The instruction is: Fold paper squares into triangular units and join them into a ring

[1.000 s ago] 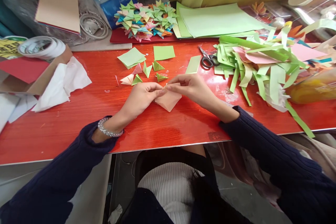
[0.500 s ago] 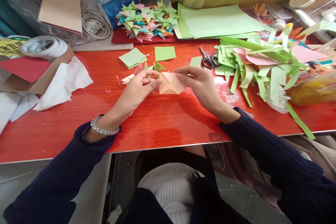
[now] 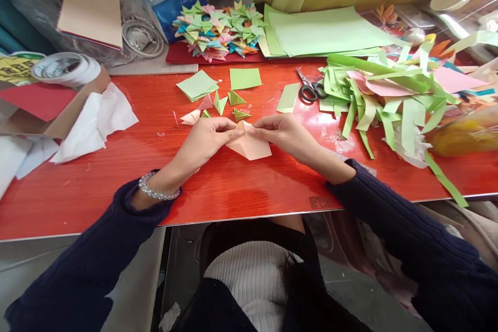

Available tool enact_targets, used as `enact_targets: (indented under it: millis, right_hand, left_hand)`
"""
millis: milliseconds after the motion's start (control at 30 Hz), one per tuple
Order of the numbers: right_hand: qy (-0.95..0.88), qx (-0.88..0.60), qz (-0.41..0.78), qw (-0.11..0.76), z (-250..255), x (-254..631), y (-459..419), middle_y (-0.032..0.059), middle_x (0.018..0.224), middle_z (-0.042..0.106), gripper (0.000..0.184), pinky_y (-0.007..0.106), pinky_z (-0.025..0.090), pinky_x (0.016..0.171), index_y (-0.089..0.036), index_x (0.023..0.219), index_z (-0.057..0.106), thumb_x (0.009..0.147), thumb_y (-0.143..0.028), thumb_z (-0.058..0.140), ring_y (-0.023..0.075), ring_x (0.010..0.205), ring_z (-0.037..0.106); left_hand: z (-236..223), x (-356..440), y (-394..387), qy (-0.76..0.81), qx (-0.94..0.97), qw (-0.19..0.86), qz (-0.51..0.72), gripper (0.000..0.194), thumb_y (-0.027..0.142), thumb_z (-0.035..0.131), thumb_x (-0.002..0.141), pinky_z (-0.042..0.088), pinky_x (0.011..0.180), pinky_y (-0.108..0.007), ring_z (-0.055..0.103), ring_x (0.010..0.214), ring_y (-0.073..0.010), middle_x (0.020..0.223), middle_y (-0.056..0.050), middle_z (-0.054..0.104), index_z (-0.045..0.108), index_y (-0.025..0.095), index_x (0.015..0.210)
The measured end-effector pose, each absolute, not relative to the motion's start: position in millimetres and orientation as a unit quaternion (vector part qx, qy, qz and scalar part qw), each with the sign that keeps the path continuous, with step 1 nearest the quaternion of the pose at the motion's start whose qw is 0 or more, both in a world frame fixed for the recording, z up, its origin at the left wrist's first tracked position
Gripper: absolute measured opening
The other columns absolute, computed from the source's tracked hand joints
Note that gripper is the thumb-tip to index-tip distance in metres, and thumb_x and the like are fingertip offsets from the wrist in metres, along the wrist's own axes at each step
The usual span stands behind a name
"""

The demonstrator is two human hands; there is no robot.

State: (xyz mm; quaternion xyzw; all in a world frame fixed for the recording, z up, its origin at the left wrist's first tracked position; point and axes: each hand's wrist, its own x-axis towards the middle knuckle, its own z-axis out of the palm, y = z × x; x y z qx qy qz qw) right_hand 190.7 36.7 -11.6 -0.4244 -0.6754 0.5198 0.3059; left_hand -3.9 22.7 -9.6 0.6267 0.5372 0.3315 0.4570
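Note:
A small peach paper sheet [image 3: 252, 148], creased and partly folded, is held over the red table between both hands. My left hand [image 3: 212, 137] pinches its upper left side between thumb and fingers. On the other side, my right hand [image 3: 282, 132] grips the upper right edge the same way, thumbs close together. Just beyond the fingers lie several small folded green triangles [image 3: 220, 104], a pink folded piece [image 3: 205, 102] and a peach folded piece [image 3: 191, 117]. Two lots of green paper squares [image 3: 245, 78] rest farther back.
Black-handled scissors [image 3: 309, 91] lie right of centre by a pale green slip [image 3: 288, 97]. A heap of paper strips [image 3: 373, 85] covers the right side. Folded-paper rings [image 3: 218, 28] and large green sheets [image 3: 330, 31] stand at the back. A cardboard box [image 3: 58, 127] is at left.
Both hands have come closer together and slightly nearer to me. The peach paper has turned and bent at its top, uncovering another green triangle behind it.

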Motion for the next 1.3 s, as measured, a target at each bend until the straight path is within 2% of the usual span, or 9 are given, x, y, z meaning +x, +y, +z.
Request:
enact_targets:
  millis: [267, 567, 700, 800, 867, 967, 1133, 1300]
  right_hand:
    - [-0.713, -0.422, 0.491, 0.269, -17.9, 190.7, 40.1, -0.0003, 0.062, 0.048, 0.033, 0.024, 0.023, 0.051, -0.009, 0.076, 0.066, 0.085, -0.041, 0.061, 0.0068, 0.057, 0.035]
    - [-0.746, -0.393, 0.471, 0.258, -22.5, 192.1, 42.1, -0.0013, 0.064, 0.048, 0.032, 0.023, 0.025, 0.052, -0.011, 0.073, 0.061, 0.087, -0.040, 0.060, 0.0065, 0.058, 0.036]
    - [-0.774, -0.394, 0.429, 0.247, -20.8, 192.9, 42.3, -0.0040, 0.060, 0.039, 0.034, 0.024, 0.022, 0.052, -0.013, 0.064, 0.051, 0.089, -0.035, 0.057, 0.0057, 0.057, 0.030]
    - [-0.780, -0.395, 0.425, 0.236, -18.1, 193.8, 41.6, -0.0040, 0.060, 0.040, 0.032, 0.024, 0.023, 0.054, -0.013, 0.064, 0.052, 0.090, -0.031, 0.057, 0.0058, 0.058, 0.030]
    - [-0.775, -0.391, 0.438, 0.233, -16.7, 194.5, 41.5, -0.0037, 0.061, 0.041, 0.030, 0.024, 0.024, 0.054, -0.012, 0.066, 0.054, 0.089, -0.031, 0.058, 0.0060, 0.059, 0.031]
    - [-0.776, -0.382, 0.457, 0.207, -16.3, 194.5, 42.1, -0.0048, 0.060, 0.036, 0.032, 0.025, 0.021, 0.053, -0.013, 0.063, 0.051, 0.086, -0.032, 0.062, 0.0056, 0.058, 0.029]
    - [-0.775, -0.390, 0.453, 0.207, -16.4, 192.1, 42.6, -0.0063, 0.058, 0.024, 0.045, 0.026, 0.015, 0.052, -0.016, 0.055, 0.034, 0.083, -0.031, 0.066, 0.0047, 0.055, 0.021]
    - [-0.774, -0.395, 0.462, 0.177, -14.0, 193.8, 42.8, -0.0058, 0.056, 0.034, 0.032, 0.025, 0.018, 0.050, -0.014, 0.058, 0.046, 0.083, -0.025, 0.063, 0.0044, 0.053, 0.028]
  left_hand:
    - [-7.7, -5.9, 24.7, 0.529, 0.643, 0.482, 0.273, 0.030, 0.040, 0.070, 0.075, 0.029, 0.058, -0.025, 0.043, 0.060, -0.0084, 0.061, 0.003, 0.051, 0.061, 0.014, 0.064]
    - [-4.0, -3.9, 23.8, 0.546, 0.672, 0.439, 0.238, 0.039, 0.050, 0.070, 0.072, 0.027, 0.056, -0.025, 0.040, 0.059, -0.0086, 0.060, 0.003, 0.050, 0.056, 0.015, 0.061]
    - [-6.0, -5.2, 24.5, 0.547, 0.689, 0.419, 0.223, 0.039, 0.051, 0.067, 0.074, 0.026, 0.055, -0.026, 0.040, 0.057, -0.0091, 0.059, 0.003, 0.049, 0.056, 0.016, 0.061]
    - [-7.9, -6.0, 25.2, 0.556, 0.692, 0.406, 0.218, 0.038, 0.050, 0.066, 0.075, 0.024, 0.054, -0.027, 0.038, 0.056, -0.0090, 0.058, 0.003, 0.048, 0.056, 0.016, 0.061]
    - [-9.0, -5.8, 25.5, 0.558, 0.693, 0.402, 0.215, 0.036, 0.048, 0.066, 0.076, 0.025, 0.054, -0.027, 0.039, 0.056, -0.0092, 0.058, 0.003, 0.049, 0.057, 0.016, 0.062]
    - [-10.4, -4.9, 25.9, 0.559, 0.695, 0.398, 0.213, 0.036, 0.048, 0.066, 0.075, 0.027, 0.054, -0.026, 0.041, 0.057, -0.0095, 0.059, 0.003, 0.051, 0.057, 0.016, 0.062]
    - [-10.8, -4.7, 26.7, 0.531, 0.694, 0.431, 0.226, 0.033, 0.048, 0.068, 0.076, 0.033, 0.059, -0.026, 0.048, 0.063, -0.0108, 0.066, 0.001, 0.060, 0.063, 0.016, 0.069]
    - [-5.9, -5.1, 26.7, 0.498, 0.679, 0.468, 0.269, 0.026, 0.042, 0.065, 0.081, 0.042, 0.072, -0.026, 0.058, 0.078, -0.0134, 0.083, -0.002, 0.070, 0.071, 0.017, 0.084]
